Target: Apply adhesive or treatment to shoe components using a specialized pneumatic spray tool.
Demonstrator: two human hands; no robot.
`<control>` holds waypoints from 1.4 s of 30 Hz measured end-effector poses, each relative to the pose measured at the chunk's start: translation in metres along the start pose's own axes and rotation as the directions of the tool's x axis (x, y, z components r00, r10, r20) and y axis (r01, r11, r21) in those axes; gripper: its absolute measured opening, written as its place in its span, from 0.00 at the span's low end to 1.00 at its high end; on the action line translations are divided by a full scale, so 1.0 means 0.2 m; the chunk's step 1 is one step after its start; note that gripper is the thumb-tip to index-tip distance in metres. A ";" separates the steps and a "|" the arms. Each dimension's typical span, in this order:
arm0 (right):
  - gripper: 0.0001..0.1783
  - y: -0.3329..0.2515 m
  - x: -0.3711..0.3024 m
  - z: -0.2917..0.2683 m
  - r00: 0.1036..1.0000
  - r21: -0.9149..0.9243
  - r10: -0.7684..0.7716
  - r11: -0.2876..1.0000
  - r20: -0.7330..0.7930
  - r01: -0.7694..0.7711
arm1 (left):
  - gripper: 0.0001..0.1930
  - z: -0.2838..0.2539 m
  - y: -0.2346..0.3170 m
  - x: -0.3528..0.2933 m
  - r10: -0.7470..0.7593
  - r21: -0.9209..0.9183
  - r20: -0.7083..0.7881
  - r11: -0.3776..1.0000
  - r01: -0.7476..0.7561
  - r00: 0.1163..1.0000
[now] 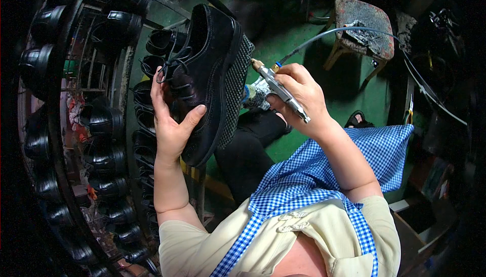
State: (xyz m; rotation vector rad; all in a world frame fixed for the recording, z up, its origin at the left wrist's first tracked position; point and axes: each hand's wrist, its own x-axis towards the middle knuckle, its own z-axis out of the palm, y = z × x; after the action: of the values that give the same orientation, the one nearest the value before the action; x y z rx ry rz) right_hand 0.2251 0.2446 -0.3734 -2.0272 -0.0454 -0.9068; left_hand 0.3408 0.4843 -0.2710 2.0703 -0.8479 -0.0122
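My left hand (174,122) grips a black lace-up shoe (202,82) from its left side. The thumb presses on the upper, and the fingers are by the laces. The shoe is tilted, its sole facing right. A dark knobbly surface (238,94) runs along the sole; I cannot tell whether it is tread or a support. My right hand (298,97) is closed around a silver spray gun (283,92), its nozzle near that knobbly surface. A grimy cup-like part (257,94) hangs beneath the gun. A grey air hose (324,34) joins it at a blue fitting.
Racks (73,29) on the left carry rows of shiny black shoes (104,120). A paint-spotted stool (364,24) stands at the far right on the green floor (298,49). The hose curves past it. My checkered apron (324,160) spreads over my lap.
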 end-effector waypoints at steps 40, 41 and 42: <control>0.14 -0.02 0.13 0.01 0.999 0.054 -0.041 0.998 0.000 0.041 | 0.17 -0.08 0.28 0.64 -0.017 0.300 0.736 0.904 -0.304 0.676; 0.14 -0.01 0.14 0.02 0.999 0.058 -0.039 0.998 -0.004 0.039 | 0.17 -0.08 0.28 0.63 -0.021 0.304 0.738 0.903 -0.304 0.674; 0.14 0.00 0.13 0.03 0.999 0.061 -0.038 0.997 0.003 0.038 | 0.17 -0.08 0.27 0.63 -0.026 0.288 0.730 0.918 -0.273 0.683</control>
State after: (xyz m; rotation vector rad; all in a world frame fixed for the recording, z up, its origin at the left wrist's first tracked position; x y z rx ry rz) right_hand 0.2483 0.2408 -0.3590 -1.9775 -0.1130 -0.9141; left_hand 0.4112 0.4025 -0.1854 2.3787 -1.5836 -0.6971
